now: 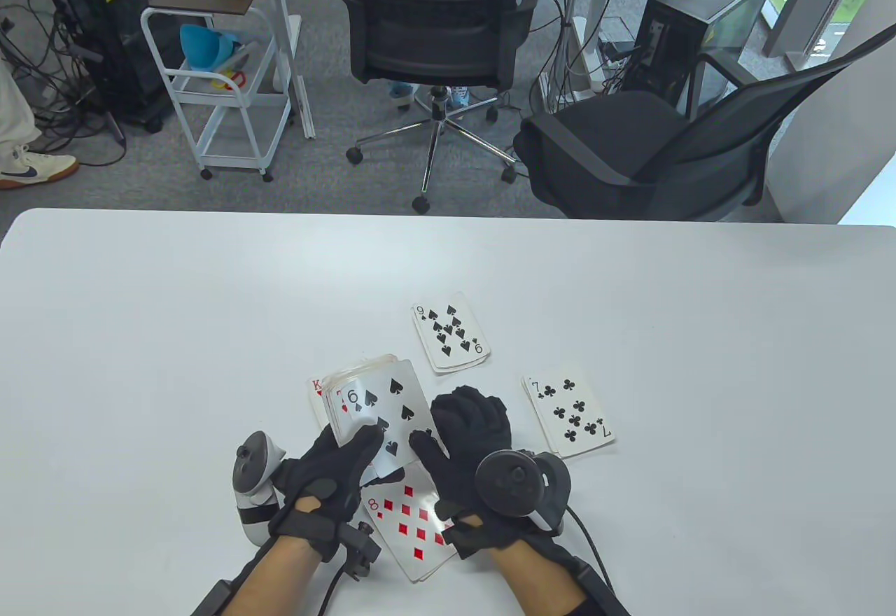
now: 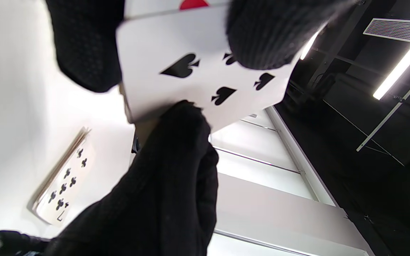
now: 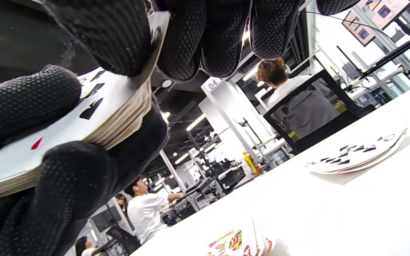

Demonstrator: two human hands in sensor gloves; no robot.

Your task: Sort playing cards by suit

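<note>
Left hand (image 1: 332, 472) grips the deck (image 1: 371, 406) face-up above the surface (image 1: 175, 336), thumb curled across the lower left of the top card, fingers wrapped under the stack. Top card is the six of spades (image 1: 392, 413); it sits slightly fanned off the stack toward the right, with red-indexed cards showing at the left edge beneath it. Right hand (image 1: 465, 444) is at the deck's right edge: thumb on the face of the six of spades, fingers curled past the card's far side. Right wrist view shows that hand's fingers (image 3: 205, 39) above the stack edge and the card pinched between thumb and fingers. Left wrist view shows the six's spade pips close up, gloved fingertips touching the card from both sides.

Piles on the surface, all face-up:
- nine of spades pile (image 1: 450, 332), beyond the hands, centre.
- seven of clubs pile (image 1: 568, 411), to the right of the right hand, apart from it.
- eight of diamonds pile (image 1: 409, 521), near the front edge, between the wrists, partly under the right hand.
- a red king (image 1: 316, 392) peeks out at the deck's left; suit cannot be read.

Piles lie well apart from each other, none overlapping.
</note>
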